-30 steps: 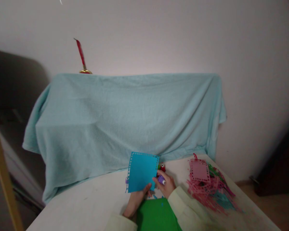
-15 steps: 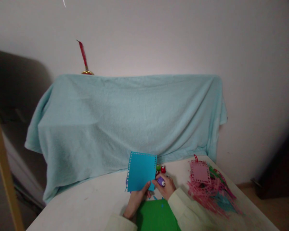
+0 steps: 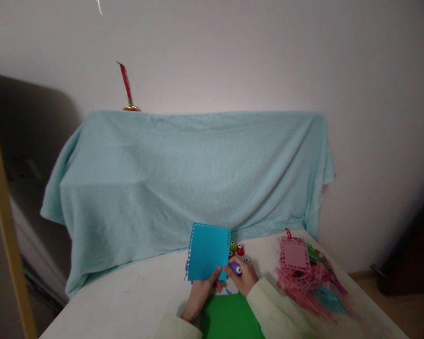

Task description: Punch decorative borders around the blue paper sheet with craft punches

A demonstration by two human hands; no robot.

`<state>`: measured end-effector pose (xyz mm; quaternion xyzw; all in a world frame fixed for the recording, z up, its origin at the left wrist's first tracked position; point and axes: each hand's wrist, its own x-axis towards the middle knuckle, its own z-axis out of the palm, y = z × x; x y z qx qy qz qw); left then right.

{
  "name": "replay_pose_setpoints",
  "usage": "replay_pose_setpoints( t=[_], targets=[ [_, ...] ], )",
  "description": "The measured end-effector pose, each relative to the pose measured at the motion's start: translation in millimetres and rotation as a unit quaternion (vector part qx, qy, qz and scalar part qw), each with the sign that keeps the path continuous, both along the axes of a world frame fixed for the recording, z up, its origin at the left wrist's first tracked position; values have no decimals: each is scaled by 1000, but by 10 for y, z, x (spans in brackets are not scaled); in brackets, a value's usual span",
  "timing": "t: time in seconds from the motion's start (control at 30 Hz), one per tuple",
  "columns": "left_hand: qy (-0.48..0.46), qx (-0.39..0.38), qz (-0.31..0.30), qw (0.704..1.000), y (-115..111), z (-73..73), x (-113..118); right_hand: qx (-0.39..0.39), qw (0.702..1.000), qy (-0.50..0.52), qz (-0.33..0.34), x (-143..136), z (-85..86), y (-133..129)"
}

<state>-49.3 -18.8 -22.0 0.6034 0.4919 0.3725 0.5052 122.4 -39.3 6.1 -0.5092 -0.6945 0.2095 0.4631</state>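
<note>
Blue sheet (image 3: 208, 252), one: ahead of the hands, above the tabletop (image 3: 127, 301), lower edge pinched by left hand (image 3: 199, 294). Purple tool (image 3: 235, 268), one: gripped in right hand (image 3: 247, 278), the hand nearer the sheet's right edge.

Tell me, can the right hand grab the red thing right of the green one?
Probably yes: the red thing is just past the right hand, with nothing on top. But that hand holds a purple one, so it might have to let go first.
</note>
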Motion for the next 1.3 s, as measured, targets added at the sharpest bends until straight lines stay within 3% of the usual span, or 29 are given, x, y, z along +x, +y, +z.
replay_pose_setpoints(
  t=[0.37,0.63,0.9,1.07,1.3],
  targets=[
    [-42,2,-5,999,4,21,1,-13,1000,-27,-3,15,64,-41],
    [-69,-8,2,998,46,-63,11,-23,999,-39,-14,-2,60,-41],
    [-67,-29,7,997,-10,44,28,-16,999,-46,-10,8,88,-43],
    [-60,-30,10,998,8,-9,25,-11,999,-42,-7,16,126,-73],
    [-64,-35,5,997,-1,-5,24,-11,999,-21,-37,-28,21,-8]
  ],
)
